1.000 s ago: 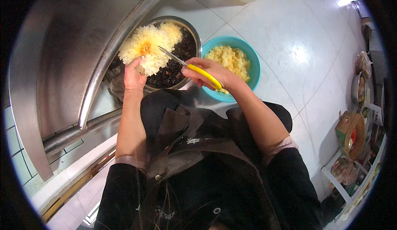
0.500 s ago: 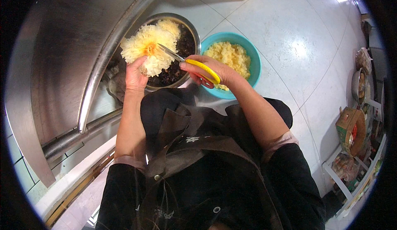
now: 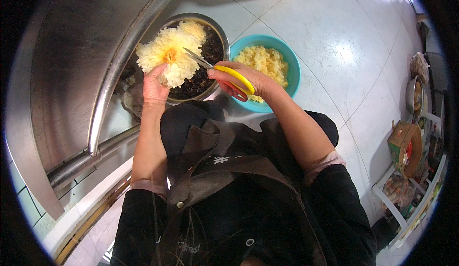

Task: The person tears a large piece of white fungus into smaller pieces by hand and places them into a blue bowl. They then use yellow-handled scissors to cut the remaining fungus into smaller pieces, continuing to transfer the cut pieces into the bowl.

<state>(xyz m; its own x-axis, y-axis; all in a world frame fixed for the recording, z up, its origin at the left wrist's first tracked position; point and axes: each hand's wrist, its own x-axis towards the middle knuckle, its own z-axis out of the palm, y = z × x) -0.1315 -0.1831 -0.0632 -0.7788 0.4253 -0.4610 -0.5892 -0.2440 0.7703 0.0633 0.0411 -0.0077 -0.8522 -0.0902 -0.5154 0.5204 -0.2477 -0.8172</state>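
Note:
My left hand is closed on the lower edge of a large, frilly, pale-yellow white fungus with an orange middle. It is held over a steel bowl that contains dark, crinkled pieces, likely black fungus. In my right hand is a pair of scissors with yellow and red handles. The blades point up and left, slightly parted, with their tips by the fungus near its orange middle. Just right of the steel bowl stands a turquoise basin holding small pale-yellow fungus pieces.
A steel counter with a rounded rail rises close on my left. Pale tiles cover the floor. Along the right edge are a cardboard box, a metal bowl and a white rack with bagged goods.
The scissor blades have drawn slightly away from the orange middle of the fungus. Both hands otherwise keep nearly the same place and hold, with the whole view shifted a little.

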